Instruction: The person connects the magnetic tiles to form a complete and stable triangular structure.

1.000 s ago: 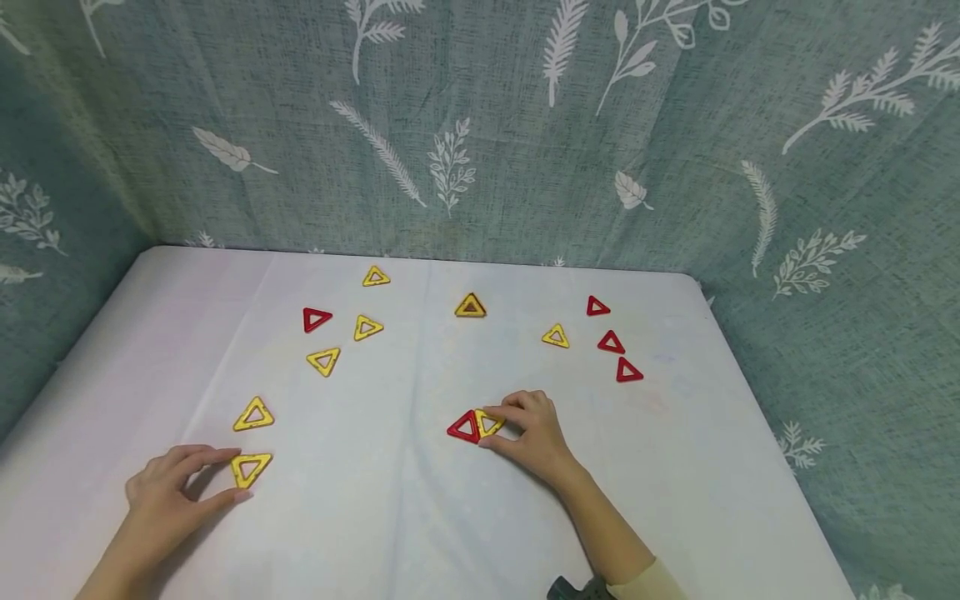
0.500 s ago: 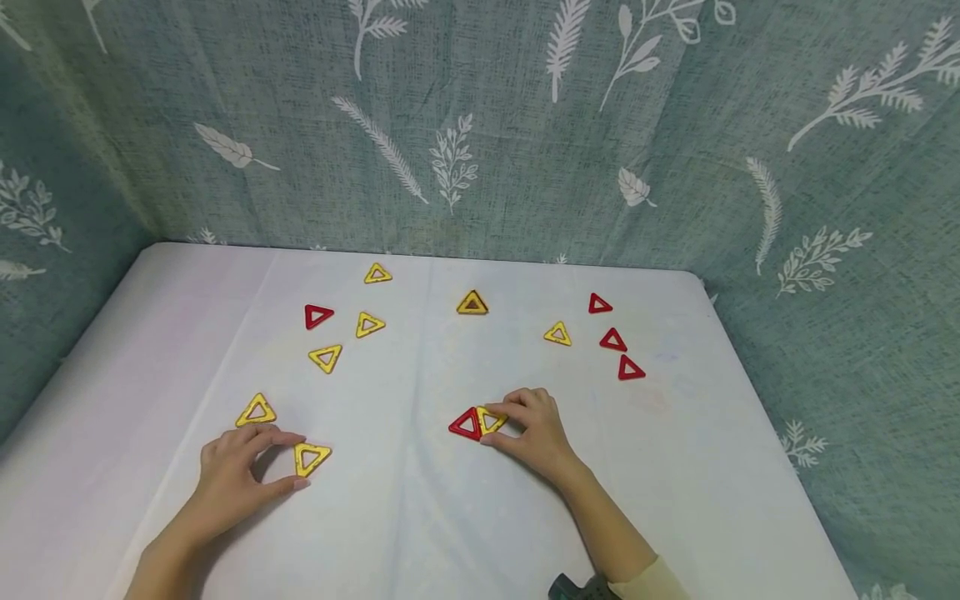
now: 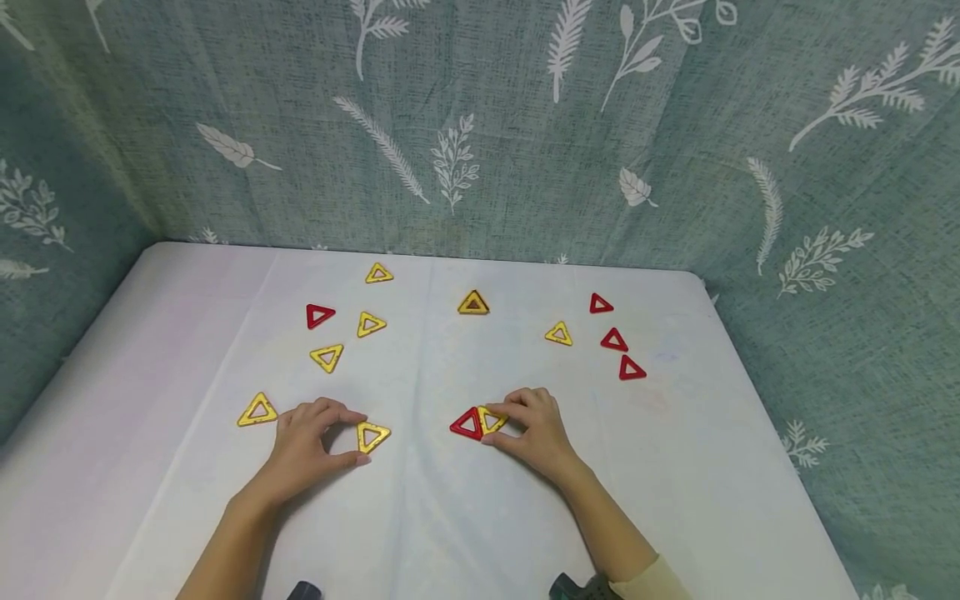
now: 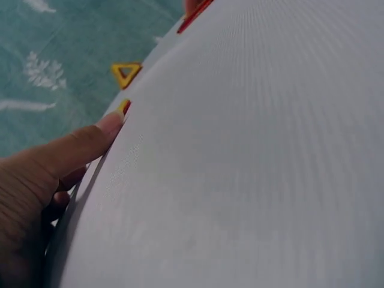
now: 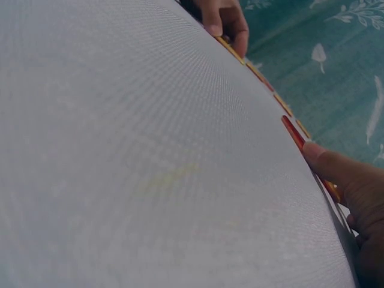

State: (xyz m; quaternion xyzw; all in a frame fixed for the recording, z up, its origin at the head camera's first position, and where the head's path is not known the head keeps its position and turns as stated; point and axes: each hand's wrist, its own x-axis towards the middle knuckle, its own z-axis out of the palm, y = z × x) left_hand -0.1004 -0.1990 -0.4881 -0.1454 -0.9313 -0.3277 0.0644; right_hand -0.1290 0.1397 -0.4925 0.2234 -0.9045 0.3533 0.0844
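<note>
My left hand (image 3: 306,442) pinches a yellow hollow triangle tile (image 3: 377,440) between thumb and forefinger, low over the white table. In the left wrist view, the thumb presses on the edge of this tile (image 4: 125,107). My right hand (image 3: 534,432) pinches another yellow triangle tile (image 3: 482,422) by two corners. A red triangle tile (image 3: 462,419) lies edge to edge against that one, on its left. Seen from the right wrist, the red tile (image 5: 293,132) sticks out beyond the thumb, nearly edge-on. A gap of bare cloth separates the left hand's tile from the red one.
One yellow tile (image 3: 257,421) lies just left of my left hand. Farther back are a red tile (image 3: 309,317) and several yellow ones. A thick yellow triangle (image 3: 472,312) with a dark centre sits back middle. Several red tiles (image 3: 632,377) lie at right. Patterned green cloth (image 3: 510,167) hangs behind.
My left hand has carried its yellow tile rightward and slightly away from me, toward the red and yellow pair. The right hand has kept its hold in the same place.
</note>
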